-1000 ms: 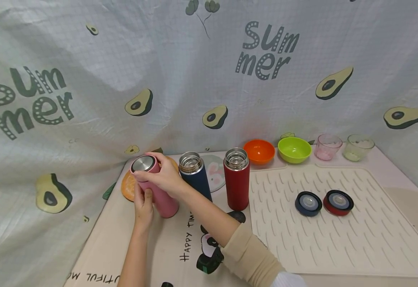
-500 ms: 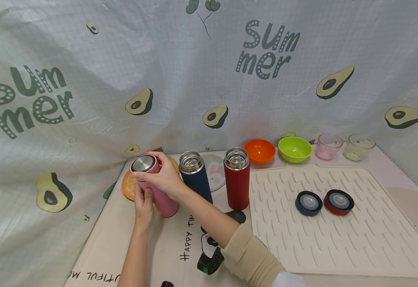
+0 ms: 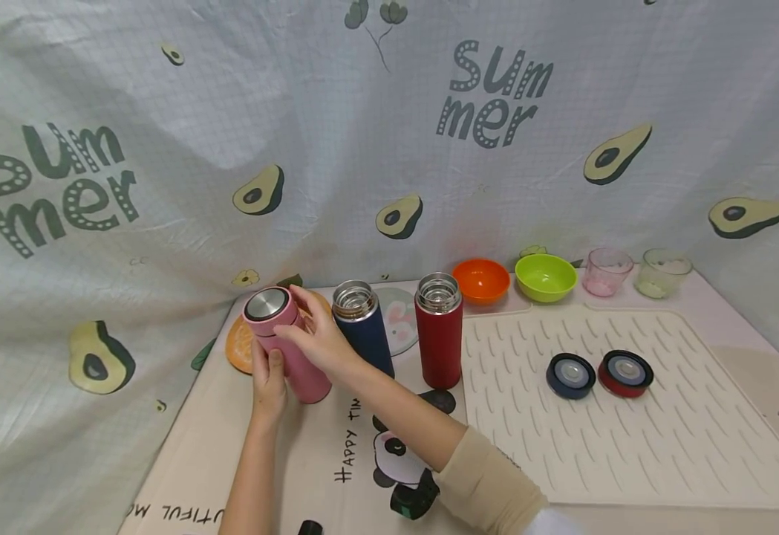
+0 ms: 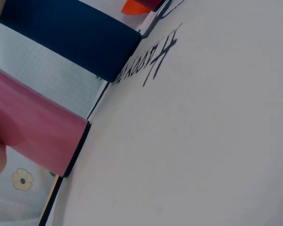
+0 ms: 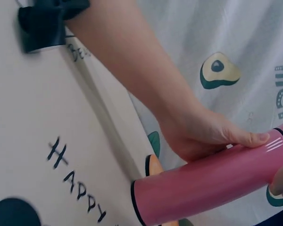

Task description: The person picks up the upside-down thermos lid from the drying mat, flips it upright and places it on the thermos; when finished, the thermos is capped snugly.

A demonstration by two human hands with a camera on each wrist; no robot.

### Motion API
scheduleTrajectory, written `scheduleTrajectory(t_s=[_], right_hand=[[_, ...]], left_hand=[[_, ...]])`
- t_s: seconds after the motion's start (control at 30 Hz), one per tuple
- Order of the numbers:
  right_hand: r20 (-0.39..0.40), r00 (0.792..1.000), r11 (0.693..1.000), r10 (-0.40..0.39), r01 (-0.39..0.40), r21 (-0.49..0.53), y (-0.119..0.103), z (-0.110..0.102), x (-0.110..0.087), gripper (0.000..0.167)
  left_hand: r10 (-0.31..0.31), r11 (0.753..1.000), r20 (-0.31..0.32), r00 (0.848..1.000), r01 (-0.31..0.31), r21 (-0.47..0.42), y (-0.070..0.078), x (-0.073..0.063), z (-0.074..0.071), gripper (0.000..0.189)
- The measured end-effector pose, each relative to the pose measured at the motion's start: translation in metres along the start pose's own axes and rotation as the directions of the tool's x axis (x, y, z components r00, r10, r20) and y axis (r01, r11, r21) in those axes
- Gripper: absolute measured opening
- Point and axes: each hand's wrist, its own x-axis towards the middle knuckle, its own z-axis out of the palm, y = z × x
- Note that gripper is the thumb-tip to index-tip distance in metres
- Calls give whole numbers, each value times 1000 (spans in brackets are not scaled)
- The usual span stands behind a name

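On the left side of the table stands a pink thermos (image 3: 298, 368) with a silver-topped lid (image 3: 268, 304) on it. My left hand (image 3: 269, 383) grips its body from the near left side, thumb against the front; the right wrist view shows this left hand (image 5: 198, 134) along the pink wall. My right hand (image 3: 318, 334) is at the right of the thermos neck with fingers and thumb spread, the thumb across the front just below the lid. Right beside it are a lidless navy thermos (image 3: 365, 338) and a lidless red thermos (image 3: 439, 342), both upright.
A ribbed cream mat (image 3: 603, 453) covers the right side, bearing a navy lid (image 3: 571, 376) and a red lid (image 3: 626, 374). Along the back stand an orange bowl (image 3: 482, 282), a green bowl (image 3: 546, 279), a pink glass (image 3: 607, 273) and a greenish glass (image 3: 663, 274). A printed curtain hangs behind.
My right hand has loosened from around the pink thermos's lid and shifted slightly down and right. My left hand keeps its grip on the body.
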Motion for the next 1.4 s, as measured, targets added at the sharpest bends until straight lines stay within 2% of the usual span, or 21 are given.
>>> scheduleTrajectory(t_s=[0.13, 0.33, 0.5, 0.73, 0.97, 1.03, 1.13, 1.23, 1.33, 1.4], right_hand=[[102, 994, 999, -49, 50, -6, -4, -13, -15, 62], [238, 970, 993, -48, 72, -92, -13, -35, -45, 60], [288, 957, 980, -29, 84, -183, -19, -57, -72, 59], [263, 965, 952, -7, 87, -294, -20, -102, -111, 57], [107, 994, 891, -3, 51, -451, -21, -154, -150, 54], [48, 998, 858, -41, 60, -510, -20, -171, -160, 51], [-33, 992, 772, -124, 76, -631, -16, -200, -173, 46], [-89, 982, 649, -168, 42, -760, -14, -230, -184, 46], [-112, 980, 522, -165, -10, -853, -14, -258, -193, 51], [-117, 981, 450, -153, -36, -892, -14, -274, -199, 55]], left_hand=[[-4, 1000, 0, 1000, 4, -15, 0, 0, 2, 54], [-34, 999, 8, 999, 34, 13, 2, 0, 4, 51], [-51, 998, 3, 999, 51, 46, 4, 0, 5, 48], [-77, 991, 12, 997, 75, 108, 29, 2, 12, 45], [-179, 965, 2, 984, 175, 197, 14, -4, -2, 44], [-200, 953, 0, 980, 194, 232, 16, -6, -5, 46], [-253, 919, -3, 967, 241, 311, 19, -11, -11, 48], [-313, 878, 27, 949, 278, 388, 26, -15, -17, 52], [-361, 840, 79, 929, 288, 460, 34, -20, -21, 56], [-376, 822, 105, 921, 279, 497, 40, -23, -24, 58]])
